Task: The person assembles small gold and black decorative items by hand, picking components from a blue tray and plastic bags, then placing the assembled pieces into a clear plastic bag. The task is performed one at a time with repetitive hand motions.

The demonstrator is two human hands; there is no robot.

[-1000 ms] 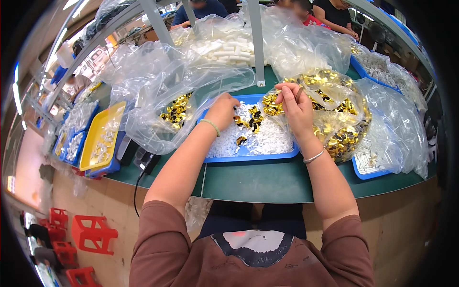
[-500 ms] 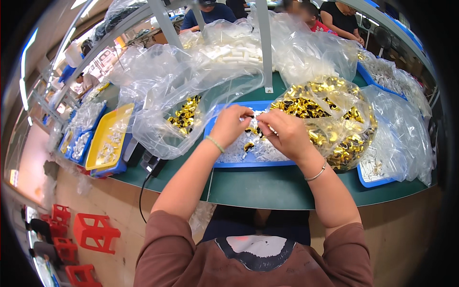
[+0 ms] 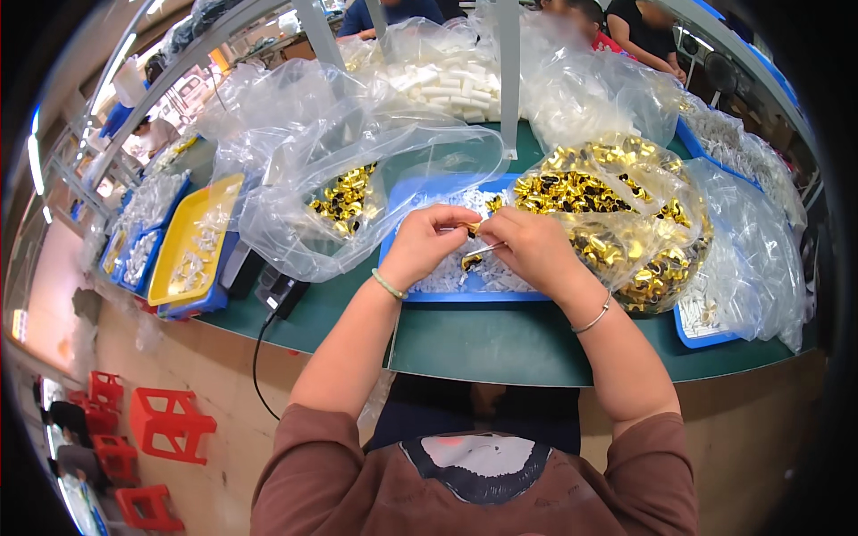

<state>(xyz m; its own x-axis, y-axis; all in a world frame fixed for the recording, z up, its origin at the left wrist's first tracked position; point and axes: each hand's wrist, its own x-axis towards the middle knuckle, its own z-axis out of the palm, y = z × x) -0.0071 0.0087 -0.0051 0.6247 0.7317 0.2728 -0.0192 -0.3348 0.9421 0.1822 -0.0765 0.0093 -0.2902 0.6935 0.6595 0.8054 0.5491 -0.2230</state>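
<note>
Both hands met over the blue tray (image 3: 420,295) near the front edge of the worktop (image 3: 500,344). The left hand (image 3: 427,243) had its grip curled shut, and the right hand (image 3: 529,250) had its grip pinched on a thin white stick (image 3: 483,250). The stick's long axis ran left to right, bridging the two grips, its left end by a small gold piece (image 3: 471,230) at the left fingertips. The bag of gold pieces (image 3: 626,223) lay just right of the right hand, the nearer one to it.
</note>
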